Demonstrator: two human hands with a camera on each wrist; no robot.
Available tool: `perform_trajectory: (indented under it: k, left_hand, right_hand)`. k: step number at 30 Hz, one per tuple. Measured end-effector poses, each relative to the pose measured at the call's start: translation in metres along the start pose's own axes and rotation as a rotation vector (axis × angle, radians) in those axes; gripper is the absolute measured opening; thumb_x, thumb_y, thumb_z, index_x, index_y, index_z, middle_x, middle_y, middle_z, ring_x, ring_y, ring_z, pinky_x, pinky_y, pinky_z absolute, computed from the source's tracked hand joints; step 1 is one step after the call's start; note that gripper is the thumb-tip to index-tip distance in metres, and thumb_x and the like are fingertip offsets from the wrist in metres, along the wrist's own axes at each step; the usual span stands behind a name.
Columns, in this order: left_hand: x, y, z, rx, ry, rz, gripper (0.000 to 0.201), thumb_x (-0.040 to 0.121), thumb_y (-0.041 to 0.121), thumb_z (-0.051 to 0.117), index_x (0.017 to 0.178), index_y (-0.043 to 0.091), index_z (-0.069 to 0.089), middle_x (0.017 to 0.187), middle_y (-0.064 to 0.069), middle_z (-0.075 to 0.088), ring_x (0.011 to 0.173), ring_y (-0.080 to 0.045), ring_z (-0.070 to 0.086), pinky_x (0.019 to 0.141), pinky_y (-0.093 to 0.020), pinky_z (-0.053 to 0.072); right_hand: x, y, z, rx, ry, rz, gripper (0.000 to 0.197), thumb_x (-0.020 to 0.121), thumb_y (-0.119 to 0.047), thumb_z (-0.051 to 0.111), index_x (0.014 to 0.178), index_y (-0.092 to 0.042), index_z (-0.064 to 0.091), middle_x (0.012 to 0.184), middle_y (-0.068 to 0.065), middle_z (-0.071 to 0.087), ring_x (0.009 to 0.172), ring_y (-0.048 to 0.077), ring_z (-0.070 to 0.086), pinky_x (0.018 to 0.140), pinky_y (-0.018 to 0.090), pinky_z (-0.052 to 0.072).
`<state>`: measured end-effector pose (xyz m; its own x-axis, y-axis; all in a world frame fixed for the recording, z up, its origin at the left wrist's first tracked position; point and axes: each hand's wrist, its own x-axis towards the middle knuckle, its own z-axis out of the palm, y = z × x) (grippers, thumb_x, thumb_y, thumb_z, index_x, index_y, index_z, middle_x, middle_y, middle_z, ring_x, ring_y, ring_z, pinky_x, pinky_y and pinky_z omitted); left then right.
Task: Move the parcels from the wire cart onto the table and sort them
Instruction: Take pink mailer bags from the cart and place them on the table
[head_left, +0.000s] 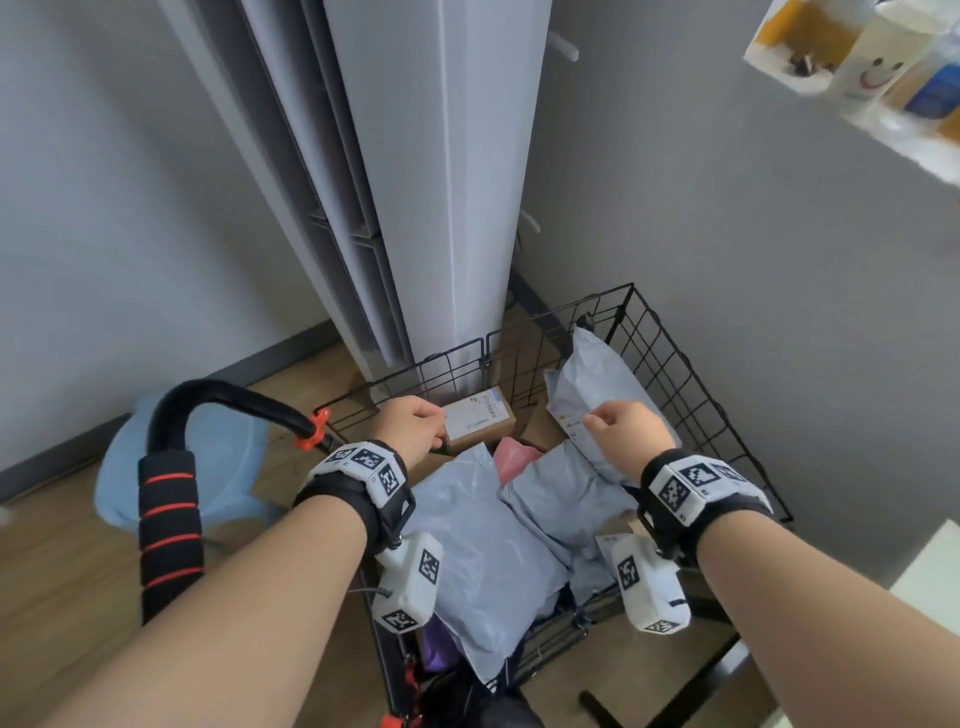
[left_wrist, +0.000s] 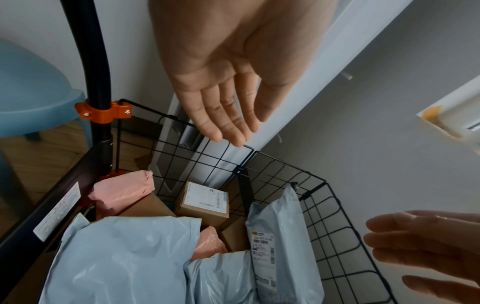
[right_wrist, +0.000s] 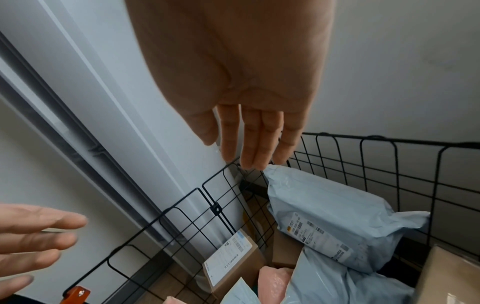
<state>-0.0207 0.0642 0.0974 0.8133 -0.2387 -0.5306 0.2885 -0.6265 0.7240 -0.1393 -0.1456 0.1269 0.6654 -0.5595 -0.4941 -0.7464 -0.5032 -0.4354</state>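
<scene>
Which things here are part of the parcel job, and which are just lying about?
Job: wire cart; small cardboard box; upright blue mailer; other blue mailers; pink mailers; left hand and right hand, both open above the cart.

Bystanders: blue stool; tall white unit.

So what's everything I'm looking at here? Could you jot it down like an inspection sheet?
Surface: wood floor; a pale table corner shows at right.
Job's things: black wire cart holding blue-grey mailer bags, a labelled cardboard box and pink bags.
Clutter: blue plastic stool beside the cart.
Hands: left hand and right hand both open over the cart, holding nothing.
Cables: short leads on the wrist cameras only.
Surroundings: tall white air conditioner, grey walls, a wall shelf with cartons.
</scene>
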Motion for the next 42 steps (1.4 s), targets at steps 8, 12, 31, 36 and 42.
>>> perform_trajectory:
  k: [8, 12, 31, 36, 42]
  left_hand:
    - [0.037, -0.06, 0.037, -0.03, -0.048, -0.119, 0.015, 0.088, 0.009, 0.053, 0.087, 0.01, 0.069, 0.073, -0.001, 0.065, 0.062, -0.015, 0.061, 0.061, -0.024, 0.046]
    - [0.049, -0.095, 0.048, -0.04, -0.076, -0.172, 0.019, 0.09, 0.005, 0.049, 0.093, 0.008, 0.068, 0.073, 0.0, 0.063, 0.061, -0.013, 0.058, 0.058, -0.021, 0.043]
    - [0.154, -0.176, 0.113, -0.297, -0.138, -0.381, 0.013, 0.095, 0.017, 0.051, 0.101, 0.013, 0.062, 0.085, -0.001, 0.064, 0.072, -0.013, 0.062, 0.073, -0.029, 0.051]
    - [0.168, -0.205, 0.126, -0.329, -0.159, -0.446, 0.01, 0.095, 0.014, 0.051, 0.097, 0.012, 0.061, 0.081, -0.001, 0.061, 0.073, -0.015, 0.059, 0.067, -0.024, 0.046]
    - [0.17, -0.222, 0.124, -0.317, -0.17, -0.445, 0.018, 0.093, 0.008, 0.052, 0.082, 0.021, 0.06, 0.076, -0.002, 0.063, 0.086, -0.021, 0.059, 0.073, -0.026, 0.047]
  right_hand:
    - [0.05, 0.011, 0.058, -0.022, -0.122, 0.042, 0.026, 0.097, -0.024, 0.048, 0.115, -0.014, 0.065, 0.115, 0.008, 0.065, 0.105, 0.025, 0.06, 0.088, 0.032, 0.047]
    - [0.062, 0.013, 0.099, -0.086, -0.206, 0.031, 0.028, 0.097, -0.021, 0.046, 0.116, -0.012, 0.064, 0.118, 0.01, 0.065, 0.108, 0.027, 0.059, 0.091, 0.032, 0.046]
    - [0.192, 0.041, 0.225, -0.156, -0.343, 0.1, 0.039, 0.095, -0.022, 0.05, 0.133, -0.015, 0.053, 0.13, 0.011, 0.057, 0.12, 0.027, 0.053, 0.098, 0.03, 0.04]
    - [0.223, 0.055, 0.243, -0.206, -0.371, 0.129, 0.047, 0.093, -0.021, 0.054, 0.138, -0.017, 0.046, 0.135, 0.008, 0.054, 0.121, 0.027, 0.053, 0.098, 0.033, 0.044]
    - [0.25, 0.058, 0.269, -0.352, -0.425, 0.102, 0.057, 0.073, -0.027, 0.065, 0.126, -0.016, 0.046, 0.115, 0.003, 0.057, 0.106, 0.026, 0.057, 0.089, 0.036, 0.05]
